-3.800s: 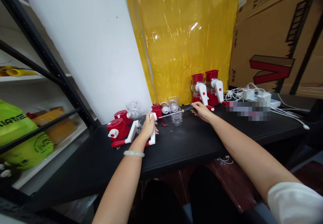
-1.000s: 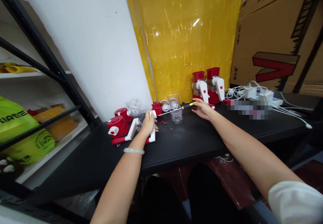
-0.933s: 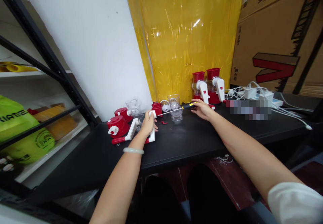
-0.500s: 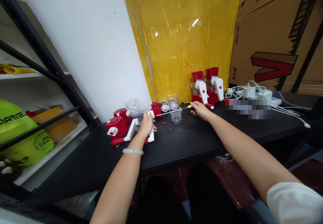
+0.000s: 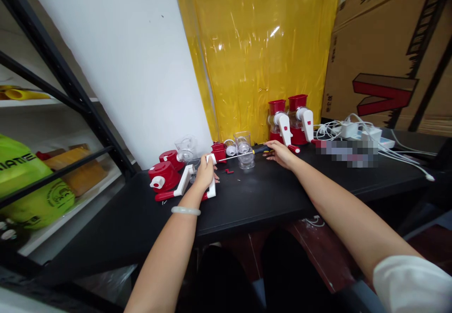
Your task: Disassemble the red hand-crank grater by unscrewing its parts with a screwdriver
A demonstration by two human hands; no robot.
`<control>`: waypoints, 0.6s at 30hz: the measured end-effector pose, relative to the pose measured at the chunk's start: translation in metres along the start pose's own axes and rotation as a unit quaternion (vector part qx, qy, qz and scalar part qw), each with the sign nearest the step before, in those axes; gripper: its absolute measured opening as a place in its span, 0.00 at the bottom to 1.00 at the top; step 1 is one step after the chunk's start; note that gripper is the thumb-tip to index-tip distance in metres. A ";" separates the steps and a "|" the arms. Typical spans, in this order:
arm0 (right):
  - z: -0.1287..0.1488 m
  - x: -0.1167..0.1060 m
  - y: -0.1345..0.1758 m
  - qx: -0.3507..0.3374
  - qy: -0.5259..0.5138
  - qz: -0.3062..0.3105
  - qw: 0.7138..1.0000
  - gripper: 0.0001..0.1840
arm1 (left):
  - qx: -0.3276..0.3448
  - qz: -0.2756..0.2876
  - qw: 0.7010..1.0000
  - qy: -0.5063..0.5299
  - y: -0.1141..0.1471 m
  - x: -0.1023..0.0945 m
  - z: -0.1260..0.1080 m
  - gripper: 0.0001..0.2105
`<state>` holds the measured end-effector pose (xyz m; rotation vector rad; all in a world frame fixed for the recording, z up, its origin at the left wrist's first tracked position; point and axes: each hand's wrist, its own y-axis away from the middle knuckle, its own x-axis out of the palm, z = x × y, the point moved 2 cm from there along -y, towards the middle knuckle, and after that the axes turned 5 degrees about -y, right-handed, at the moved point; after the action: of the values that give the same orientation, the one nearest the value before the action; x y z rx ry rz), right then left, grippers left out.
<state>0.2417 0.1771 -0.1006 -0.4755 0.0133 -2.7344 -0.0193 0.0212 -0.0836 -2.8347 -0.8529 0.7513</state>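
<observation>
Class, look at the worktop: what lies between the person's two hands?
In the head view, the screwdriver shaft spans left hand to right hand, passing clear cups.

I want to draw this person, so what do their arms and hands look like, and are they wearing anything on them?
Both hands are bare: no gloves, and no rings that can be made out. The left hand has a pale, smooth bangle round its wrist. The right hand has a bare forearm, with a short white sleeve near the shoulder.
</observation>
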 end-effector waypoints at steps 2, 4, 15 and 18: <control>-0.003 -0.001 -0.003 -0.001 0.043 -0.003 0.999 0.06 | 0.005 -0.004 1.000 -0.007 0.000 -0.001 0.000 0.16; -0.005 -0.004 -0.006 -0.009 0.098 -0.010 0.995 0.11 | 0.005 -0.004 1.000 -0.017 -0.001 -0.001 0.002 0.16; -0.004 -0.013 -0.002 -0.052 0.256 -0.048 0.964 0.27 | 0.028 0.017 0.999 -0.031 -0.003 0.001 0.007 0.19; -0.006 -0.014 -0.005 -0.055 0.250 -0.048 0.966 0.27 | 0.022 0.023 0.999 -0.030 -0.001 0.001 0.004 0.18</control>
<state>0.2507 0.1865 -0.1102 0.2021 0.2777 -2.8838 -0.0213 0.0221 -0.0876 -2.8156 -0.7714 0.8541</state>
